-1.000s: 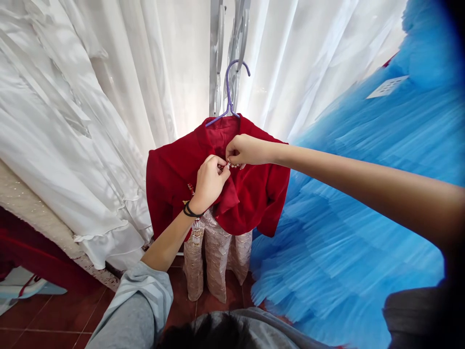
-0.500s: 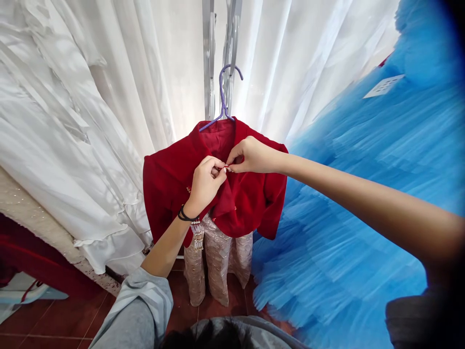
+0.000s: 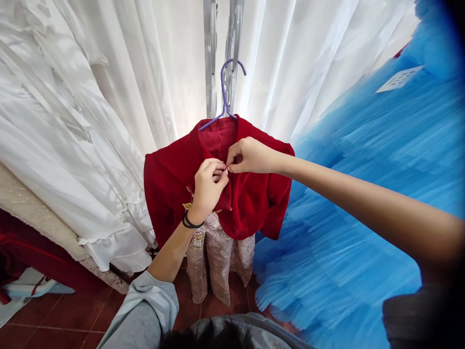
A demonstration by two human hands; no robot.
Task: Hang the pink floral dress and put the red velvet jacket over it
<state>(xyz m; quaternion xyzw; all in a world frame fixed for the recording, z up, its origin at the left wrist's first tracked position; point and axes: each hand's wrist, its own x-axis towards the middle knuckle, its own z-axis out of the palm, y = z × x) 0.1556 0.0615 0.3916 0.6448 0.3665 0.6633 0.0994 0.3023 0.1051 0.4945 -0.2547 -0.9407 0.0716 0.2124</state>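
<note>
A dark red velvet jacket (image 3: 170,167) hangs on a purple hanger (image 3: 224,92) in front of me. Both of my hands meet at its front, just below the collar. My left hand (image 3: 209,186) pinches the front edge, thumb against fingers. From the right, my right hand (image 3: 249,156) pinches the same edge with thumb and forefinger. The small fastening between the fingertips is mostly hidden. Beside my left wrist, a gold ornament (image 3: 187,206) sits on the jacket, and beaded tassels (image 3: 198,240) dangle below it. Under the jacket hangs a pale pink, glittery garment (image 3: 220,257).
White curtains and dresses (image 3: 83,145) fill the left and back. A metal rack (image 3: 211,53) stands behind the hanger. On the right spreads a large blue tulle dress (image 3: 345,194) with a white card (image 3: 399,80). Reddish tiles (image 3: 69,310) cover the floor.
The view has shifted slightly. My hands stay at the jacket front, still pinching. The jacket's lower front flap now hangs flatter, and more of the gold ornament shows beside my left wrist.
</note>
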